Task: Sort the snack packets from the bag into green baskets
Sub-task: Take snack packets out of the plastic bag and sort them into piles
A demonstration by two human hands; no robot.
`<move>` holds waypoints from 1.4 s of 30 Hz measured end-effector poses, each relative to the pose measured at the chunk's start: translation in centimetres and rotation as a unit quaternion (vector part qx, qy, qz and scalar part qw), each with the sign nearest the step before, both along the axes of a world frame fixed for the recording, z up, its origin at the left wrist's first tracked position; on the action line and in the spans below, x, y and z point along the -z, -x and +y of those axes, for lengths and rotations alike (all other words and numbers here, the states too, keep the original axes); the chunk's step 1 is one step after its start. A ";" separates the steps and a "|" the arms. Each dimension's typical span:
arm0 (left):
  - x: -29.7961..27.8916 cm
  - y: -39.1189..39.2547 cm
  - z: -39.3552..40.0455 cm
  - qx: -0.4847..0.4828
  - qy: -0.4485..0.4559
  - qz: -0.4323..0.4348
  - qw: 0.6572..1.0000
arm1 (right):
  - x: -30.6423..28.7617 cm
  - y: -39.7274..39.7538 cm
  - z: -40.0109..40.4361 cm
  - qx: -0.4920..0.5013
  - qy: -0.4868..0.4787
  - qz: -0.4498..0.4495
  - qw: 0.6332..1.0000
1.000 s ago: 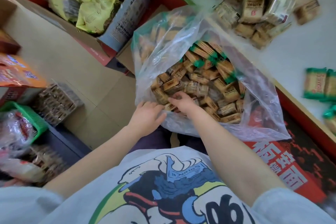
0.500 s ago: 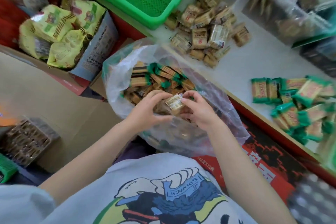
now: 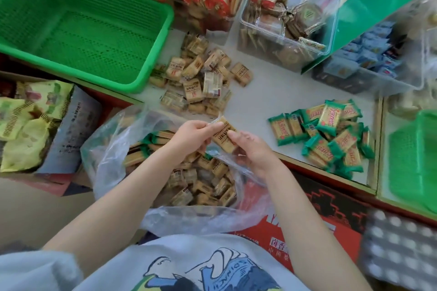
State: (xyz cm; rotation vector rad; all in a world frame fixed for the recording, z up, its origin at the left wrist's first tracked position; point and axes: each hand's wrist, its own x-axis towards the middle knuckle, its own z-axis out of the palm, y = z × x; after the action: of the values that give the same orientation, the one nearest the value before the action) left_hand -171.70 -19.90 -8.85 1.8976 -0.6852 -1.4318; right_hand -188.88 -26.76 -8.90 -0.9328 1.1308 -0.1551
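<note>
Both hands pinching tan packet

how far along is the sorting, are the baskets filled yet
Partly done. Two piles are already out on the counter: tan packets and green-edged packets. Both hands, left and right, hold one tan packet above the bag. The bag holds many more packets, and the big green basket looks empty, so most of the job remains.
</note>
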 end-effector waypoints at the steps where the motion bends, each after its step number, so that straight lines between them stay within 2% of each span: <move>1: 0.3 0.3 -0.7 0.002 -0.004 0.002 1.000 | 0.3 0.1 -0.5 0.019 0.008 0.002 1.000; 3: 1.7 0.4 -1.6 -0.005 -0.007 -0.054 0.999 | 1.2 0.4 -1.8 0.072 0.026 0.006 0.997; 6: 5.2 -1.3 -1.2 0.110 -0.050 -0.263 0.957 | 3.5 0.6 -4.3 0.187 0.033 0.027 0.981; 8: 7.2 -2.6 -0.3 0.194 -0.093 -0.317 0.924 | 5.3 0.2 -6.0 0.230 0.039 0.054 0.971; 11: 9.1 -3.2 0.6 0.268 -0.100 -0.350 0.892 | 7.7 -1.6 -8.0 0.250 0.030 0.065 0.966; 17: 9.6 -3.2 1.2 0.280 -0.096 -0.356 0.886 | 10.4 -7.0 -11.5 0.294 0.032 0.033 0.955; 22: 10.0 -3.3 1.4 0.294 -0.102 -0.345 0.885 | 11.6 -8.6 -12.6 0.181 0.066 0.148 0.970; 25: 10.1 -3.3 1.4 0.289 -0.101 -0.337 0.890 | 10.6 -9.1 -12.0 0.115 0.035 0.205 0.971; 27: 10.2 -3.4 1.5 0.287 -0.100 -0.333 0.892 | 10.5 -9.4 -11.9 0.110 0.015 0.218 0.970; 31: 10.3 -3.5 1.5 0.291 -0.102 -0.331 0.892 | 10.1 -10.6 -11.5 0.141 -0.043 0.124 0.981; 36: 10.4 -3.6 1.4 0.298 -0.107 -0.331 0.889 | 9.7 -12.0 -11.8 0.127 -0.007 0.054 0.990; 42: 9.7 -3.6 0.9 0.305 -0.116 -0.325 0.887 | 9.2 -10.0 -10.8 0.110 0.008 0.059 0.992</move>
State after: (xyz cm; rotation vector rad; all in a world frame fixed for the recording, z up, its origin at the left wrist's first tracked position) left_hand -168.06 -18.96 -18.57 2.5209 -1.6072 -1.2292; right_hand -178.91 -37.54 -18.09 -0.8384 1.3431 -0.2907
